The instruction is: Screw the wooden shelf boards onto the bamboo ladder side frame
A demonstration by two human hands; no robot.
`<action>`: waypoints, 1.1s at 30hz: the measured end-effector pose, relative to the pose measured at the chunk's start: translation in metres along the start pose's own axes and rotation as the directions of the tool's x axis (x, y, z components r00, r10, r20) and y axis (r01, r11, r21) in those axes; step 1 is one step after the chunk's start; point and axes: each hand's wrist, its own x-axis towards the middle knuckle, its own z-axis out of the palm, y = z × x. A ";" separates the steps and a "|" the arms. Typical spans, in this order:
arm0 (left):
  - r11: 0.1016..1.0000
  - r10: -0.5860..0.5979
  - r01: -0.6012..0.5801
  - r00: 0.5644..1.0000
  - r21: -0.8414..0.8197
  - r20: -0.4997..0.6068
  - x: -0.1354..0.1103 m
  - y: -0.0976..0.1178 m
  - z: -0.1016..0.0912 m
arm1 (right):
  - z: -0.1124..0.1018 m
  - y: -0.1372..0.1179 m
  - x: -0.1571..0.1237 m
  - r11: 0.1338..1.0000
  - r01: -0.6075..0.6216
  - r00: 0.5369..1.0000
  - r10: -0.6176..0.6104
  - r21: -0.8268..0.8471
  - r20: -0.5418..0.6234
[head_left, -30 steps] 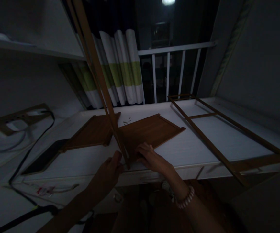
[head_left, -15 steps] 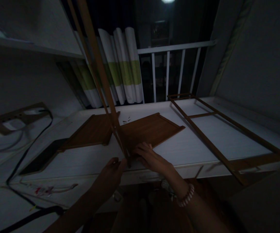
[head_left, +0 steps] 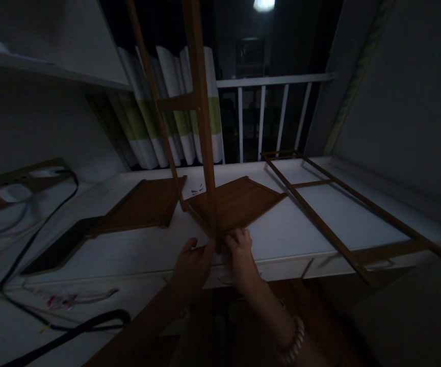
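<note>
A tall brown wooden ladder-like frame (head_left: pixel 204 127) stands upright on the white desk top, with a crossbar between its two posts. My left hand (head_left: pixel 194 262) is closed at the near post's foot, thumb and fingertips against the wood. On the other side of that foot is my right hand (head_left: pixel 240 253), its fingers curled together; whatever they pinch is hidden by the fingers and the dim light. A wooden panel (head_left: pixel 239 201) lies right behind the hands, one corner meeting the near post's foot. Another wooden panel (head_left: pixel 141 204) lies flat to the left.
A second wooden frame (head_left: pixel 312 216) lies on the right, jutting past the front edge of the white desk (head_left: pixel 136 255). Small dark pieces (head_left: pixel 196 191) lie behind the panels. A dark flat board (head_left: pixel 63 244) and a black cable (head_left: pixel 39 234) are at left. White railings (head_left: pixel 262 122) stand behind.
The upright frame has turned and shifted right, so its two posts now stand apart with the crossbar showing. Both hands have moved slightly right with its foot; the right hand's fingers are more curled.
</note>
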 end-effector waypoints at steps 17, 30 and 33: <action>0.997 -0.053 0.053 0.999 -0.052 -0.010 0.019 0.011 0.004 | -0.004 0.028 0.027 0.506 -0.457 0.886 0.331 0.731 0.325; 0.994 -0.086 0.087 0.996 -0.073 0.005 0.019 0.012 0.005 | -0.006 0.026 0.022 0.781 -0.361 0.931 0.269 0.510 0.246; 0.993 -0.096 0.096 0.995 -0.073 0.005 0.018 0.012 0.005 | -0.003 0.023 0.022 0.825 -0.343 0.939 0.296 0.449 0.173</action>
